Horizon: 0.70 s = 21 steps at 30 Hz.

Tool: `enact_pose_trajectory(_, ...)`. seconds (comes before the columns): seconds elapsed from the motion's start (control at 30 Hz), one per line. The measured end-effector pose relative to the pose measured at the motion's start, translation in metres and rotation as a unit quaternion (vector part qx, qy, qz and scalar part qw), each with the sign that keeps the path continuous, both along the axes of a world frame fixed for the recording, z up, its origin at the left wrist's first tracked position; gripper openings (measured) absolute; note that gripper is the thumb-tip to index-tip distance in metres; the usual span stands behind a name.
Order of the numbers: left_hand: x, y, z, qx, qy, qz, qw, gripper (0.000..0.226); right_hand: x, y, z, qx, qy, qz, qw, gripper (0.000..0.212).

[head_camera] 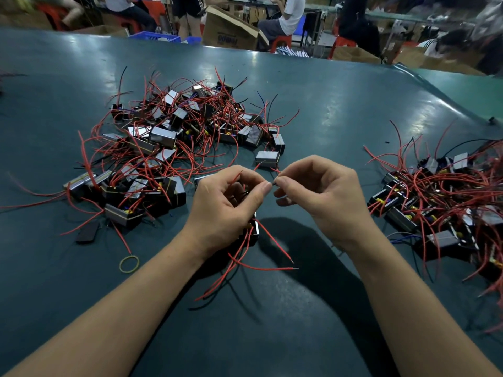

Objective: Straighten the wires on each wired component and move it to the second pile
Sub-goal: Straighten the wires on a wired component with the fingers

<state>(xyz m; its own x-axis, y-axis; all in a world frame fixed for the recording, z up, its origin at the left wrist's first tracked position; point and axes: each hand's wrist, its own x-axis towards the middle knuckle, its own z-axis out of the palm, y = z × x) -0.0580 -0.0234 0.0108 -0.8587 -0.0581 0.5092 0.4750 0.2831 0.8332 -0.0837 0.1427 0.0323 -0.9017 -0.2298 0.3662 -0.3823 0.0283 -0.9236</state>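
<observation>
Component (251, 232) hangs under my left hand (226, 205), fingers curled round it; my right hand (318, 194) pinches a thin wire (273, 183) between us. Light block, springy leads: pinch near the root, stroke outward

Left hand (226, 205) holds a wired component (251, 232) above the tabletop (313, 104). Right hand (321, 191) pinches its black wire (273, 183). Component piles lie far left (174, 137) and right (446, 202).
</observation>
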Motion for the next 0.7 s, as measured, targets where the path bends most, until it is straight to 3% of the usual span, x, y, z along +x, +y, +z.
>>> enact_pose_trajectory(0.1, -0.0002, 0.0000, 0.0004, -0.004, 0.004, 0.000, 1.000, 0.009, -0.0007, 0.0039, 0.0027, -0.010, -0.020, 0.015, 1.000, 0.011)
enact_pose_trajectory(0.33, -0.0021, 0.0008, -0.0006, 0.009, -0.009, -0.002, 1.000, 0.004, 0.0038, 0.0015, -0.0002, 0.054, 0.061, -0.036, 0.996, 0.010)
enact_pose_trajectory(0.57, -0.0026, -0.0016, -0.0009, -0.027, 0.016, -0.011, 0.999, 0.005, 0.0022, 0.0026, 0.0048, -0.007, -0.045, 0.008, 0.999, 0.013)
enact_pose_trajectory(0.7, -0.0033, -0.0042, -0.0014, -0.052, 0.018, -0.017, 0.998, 0.004, 0.0018, 0.0061, 0.0077, 0.010, -0.071, 0.023, 0.997, 0.011)
